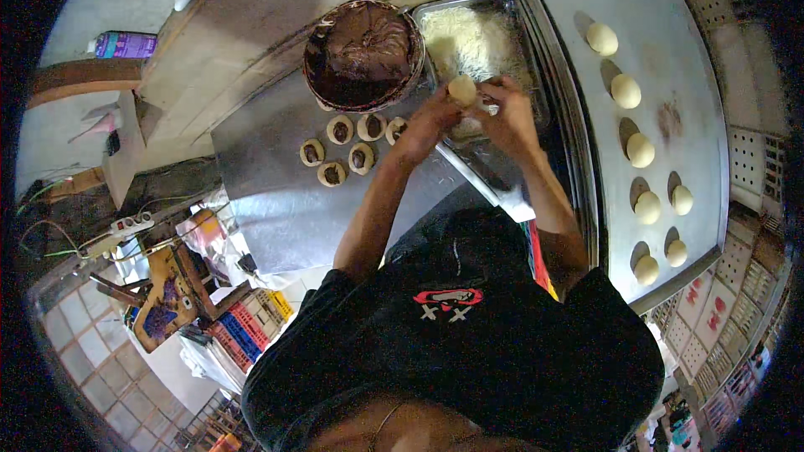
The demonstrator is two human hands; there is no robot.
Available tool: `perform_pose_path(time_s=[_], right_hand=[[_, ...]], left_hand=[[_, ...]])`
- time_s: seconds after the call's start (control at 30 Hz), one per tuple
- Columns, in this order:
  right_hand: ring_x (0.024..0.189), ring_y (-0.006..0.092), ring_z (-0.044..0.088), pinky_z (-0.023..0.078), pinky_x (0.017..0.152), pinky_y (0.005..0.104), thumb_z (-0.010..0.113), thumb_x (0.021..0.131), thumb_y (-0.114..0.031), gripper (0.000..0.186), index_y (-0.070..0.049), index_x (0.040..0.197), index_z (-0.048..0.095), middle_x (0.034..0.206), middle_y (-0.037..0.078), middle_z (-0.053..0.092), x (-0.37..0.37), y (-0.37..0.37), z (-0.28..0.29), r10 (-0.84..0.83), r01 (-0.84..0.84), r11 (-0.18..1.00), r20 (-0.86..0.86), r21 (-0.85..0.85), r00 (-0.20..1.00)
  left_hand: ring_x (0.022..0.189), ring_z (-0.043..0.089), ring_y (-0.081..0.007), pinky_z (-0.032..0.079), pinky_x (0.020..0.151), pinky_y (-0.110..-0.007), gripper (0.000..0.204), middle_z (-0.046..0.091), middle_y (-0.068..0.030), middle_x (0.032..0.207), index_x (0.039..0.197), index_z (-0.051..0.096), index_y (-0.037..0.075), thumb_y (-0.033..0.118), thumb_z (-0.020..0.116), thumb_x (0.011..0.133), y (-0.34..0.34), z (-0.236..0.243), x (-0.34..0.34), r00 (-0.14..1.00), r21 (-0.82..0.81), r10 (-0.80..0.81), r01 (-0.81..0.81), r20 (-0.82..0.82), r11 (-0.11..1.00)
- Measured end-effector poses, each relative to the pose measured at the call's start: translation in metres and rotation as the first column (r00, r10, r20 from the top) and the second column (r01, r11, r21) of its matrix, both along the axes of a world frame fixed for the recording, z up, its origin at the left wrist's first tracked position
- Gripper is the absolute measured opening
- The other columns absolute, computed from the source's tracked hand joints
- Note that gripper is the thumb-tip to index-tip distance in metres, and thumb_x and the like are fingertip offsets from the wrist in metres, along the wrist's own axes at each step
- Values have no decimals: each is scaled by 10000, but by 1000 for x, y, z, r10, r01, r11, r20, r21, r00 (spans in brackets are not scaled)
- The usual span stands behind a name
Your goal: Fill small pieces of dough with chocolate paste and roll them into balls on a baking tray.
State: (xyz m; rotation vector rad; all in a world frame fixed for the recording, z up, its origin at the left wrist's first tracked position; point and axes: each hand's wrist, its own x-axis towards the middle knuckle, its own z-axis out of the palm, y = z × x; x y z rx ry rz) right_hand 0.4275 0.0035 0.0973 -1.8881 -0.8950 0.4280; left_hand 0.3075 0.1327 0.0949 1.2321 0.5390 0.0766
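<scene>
Over the near end of a metal tray of pale crumbly powder (459, 29), my two hands are close together. A round pale dough ball (461, 89) sits at the fingertips of my left hand (430, 123), which is closed on it. Beside it, my right hand (511, 115) has its fingers bent inward in a pinch; a small pale patch shows there, too small to name. Left of the tray stands a round bowl of chocolate paste (366, 48). Several dough rounds topped with chocolate (361, 158) lie below the bowl on the metal worktop (276, 201).
Along the right runs a large baking sheet (687, 117) with several smooth dough balls (641, 151) spaced apart. Its raised rim is close to my right forearm. Stacked plastic crates (243, 331), a power strip (132, 222) and loose cables are at the lower left.
</scene>
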Motion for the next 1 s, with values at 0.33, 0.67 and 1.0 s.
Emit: perform_pose_path(time_s=[0.33, 0.67, 1.0], right_hand=[[887, 158, 648, 509, 838, 311, 727, 779, -11, 251, -3, 1028, 693, 1039, 79, 685, -14, -1, 45, 102, 37, 928, -348, 371, 932], [847, 148, 635, 516, 773, 268, 768, 696, 50, 396, 3, 1072, 652, 973, 59, 661, -4, -21, 49, 99, -50, 981, -262, 187, 960], [815, 128, 630, 499, 737, 255, 736, 726, 24, 250, -33, 969, 720, 858, 48, 671, -12, -28, 70, 197, -98, 965, -423, 244, 884]], left_hand=[[1109, 562, -218, 472, 951, -344, 404, 578, -111, 1209, 1292, 461, -12, 264, 477, 998, -25, -3, -2, 815, -410, 484, -342, 319, 846], [1223, 491, -346, 397, 1009, -380, 458, 524, -214, 1282, 1345, 479, 64, 180, 586, 916, 0, 48, -27, 978, 826, -168, -7, 123, 564], [1143, 531, -254, 425, 966, -337, 515, 530, -180, 1267, 1224, 599, 32, 236, 762, 780, -1, 62, -43, 965, 673, -165, -17, 205, 740]])
